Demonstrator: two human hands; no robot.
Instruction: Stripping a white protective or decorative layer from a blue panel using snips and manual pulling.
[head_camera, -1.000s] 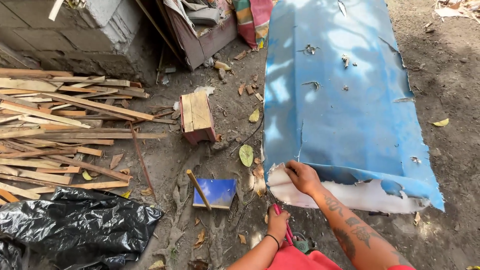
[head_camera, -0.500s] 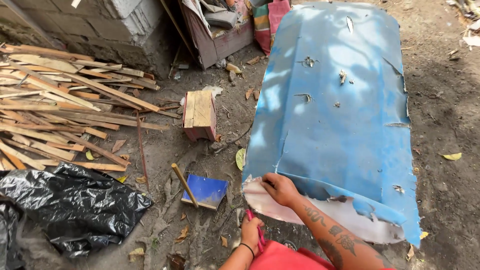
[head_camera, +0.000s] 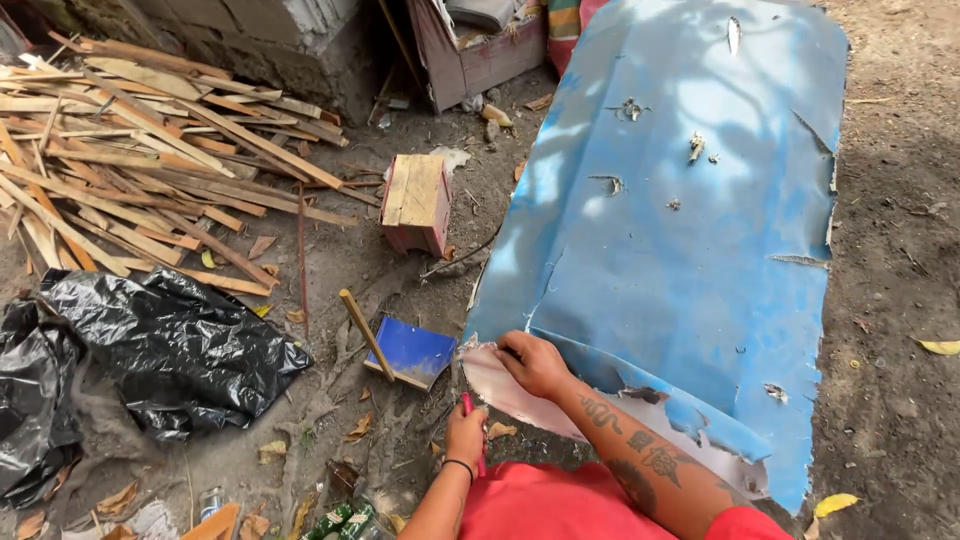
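The sheet's (head_camera: 680, 250) top runs past the frame; the left hand (head_camera: 465, 435) hides most of a red tool (head_camera: 466, 403).

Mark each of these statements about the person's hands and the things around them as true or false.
1. The right hand rests on the near corner of the large blue sheet with torn edges. True.
2. The left hand is empty. False: its grip is closed on a thin red tool.
3. A small blue square board with a wooden stick lies on the dirt just left of the sheet. True.
4. The crumpled black plastic sheet lies on top of the blue sheet. False: it lies on the ground to the far left.
5. The pile of thin wooden strips sits at upper left. True.
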